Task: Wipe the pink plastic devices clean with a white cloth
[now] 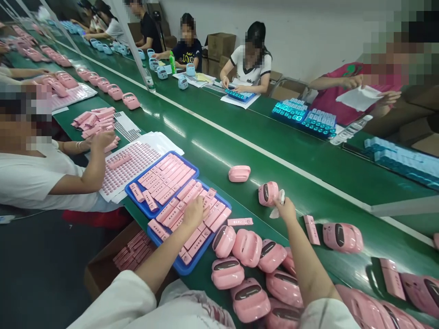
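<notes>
My left hand (195,211) is over the nearer blue tray (185,268), its fingers curled down onto a pink rectangular bar (210,195) among rows of similar bars. How far the fingertips wrap round it is partly hidden. My right hand (287,210) pinches a crumpled white cloth (275,212) beside a rounded pink plastic housing (267,193) with a dark window, standing on the green belt. Another pink housing (239,173) sits farther left on the belt. Between my arms, one loose pink bar (240,221) lies by the tray, above a cluster of pink housings (247,247).
A second blue tray (128,191) of bars adjoins mine. At left, a co-worker's arm (82,180) reaches over printed sheets (151,157). Bars beside housings (343,237) line the right side. Below the table is a carton (94,274). Several people work across the belt.
</notes>
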The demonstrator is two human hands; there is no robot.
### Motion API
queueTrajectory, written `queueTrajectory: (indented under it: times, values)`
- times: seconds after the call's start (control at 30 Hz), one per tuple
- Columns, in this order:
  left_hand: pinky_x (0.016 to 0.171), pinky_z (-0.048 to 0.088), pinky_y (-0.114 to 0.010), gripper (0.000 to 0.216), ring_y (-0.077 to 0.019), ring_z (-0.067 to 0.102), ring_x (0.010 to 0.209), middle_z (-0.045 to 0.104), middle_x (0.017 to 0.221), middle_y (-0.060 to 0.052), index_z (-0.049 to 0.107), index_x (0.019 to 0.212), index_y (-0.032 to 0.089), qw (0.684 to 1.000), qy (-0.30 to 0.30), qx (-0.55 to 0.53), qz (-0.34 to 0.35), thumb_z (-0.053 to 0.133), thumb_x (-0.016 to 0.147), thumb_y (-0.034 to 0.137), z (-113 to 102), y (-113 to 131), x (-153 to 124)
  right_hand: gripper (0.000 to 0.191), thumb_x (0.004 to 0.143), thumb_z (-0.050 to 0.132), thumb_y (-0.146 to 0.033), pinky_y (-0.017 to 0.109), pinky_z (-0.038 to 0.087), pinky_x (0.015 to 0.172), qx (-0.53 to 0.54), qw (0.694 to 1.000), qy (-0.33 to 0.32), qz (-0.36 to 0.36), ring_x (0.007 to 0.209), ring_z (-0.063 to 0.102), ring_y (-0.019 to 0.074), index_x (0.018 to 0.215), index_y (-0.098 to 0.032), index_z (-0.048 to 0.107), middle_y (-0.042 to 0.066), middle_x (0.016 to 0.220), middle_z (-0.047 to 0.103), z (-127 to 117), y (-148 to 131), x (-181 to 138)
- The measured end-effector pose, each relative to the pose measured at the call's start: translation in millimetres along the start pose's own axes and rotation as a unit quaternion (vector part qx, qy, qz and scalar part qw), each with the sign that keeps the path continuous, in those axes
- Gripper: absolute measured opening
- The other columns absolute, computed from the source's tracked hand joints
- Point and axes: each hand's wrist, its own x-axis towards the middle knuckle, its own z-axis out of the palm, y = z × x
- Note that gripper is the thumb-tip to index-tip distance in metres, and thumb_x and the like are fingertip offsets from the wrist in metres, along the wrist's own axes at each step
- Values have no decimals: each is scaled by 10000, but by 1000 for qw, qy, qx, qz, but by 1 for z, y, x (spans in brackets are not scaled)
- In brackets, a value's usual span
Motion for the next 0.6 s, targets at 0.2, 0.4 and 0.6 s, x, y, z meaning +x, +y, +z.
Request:
queueTrajectory:
  times: [0.2,0.4,0.6]
  values:
    - [783,528,-341,352,-249,626,979,609,1069,-99,505,1183,180,983,89,-114,112,522,845,278,-43,21,-62,372,903,438,-351,381,521,802,216,975,30,52,1007,643,284,1089,-63,582,179,999,673,-23,-1,-41]
    - [903,509,-344,361,-227,628,1017,642,1086,-81,536,1160,200,946,70,-244,201,521,799,208,-55,47,-112,515,878,427,-518,394,567,808,395,918,-11,-28,977,684,269,1139,-117,618,144,1057,712,-24,-43,-159]
    - [918,501,-383,437,-259,618,1056,643,1115,-99,551,1143,184,937,11,-305,172,581,707,161,-54,72,-138,443,908,468,-411,546,252,1152,291,853,-16,-433,1441,273,292,1300,-234,573,99,1443,491,-27,-55,-254]
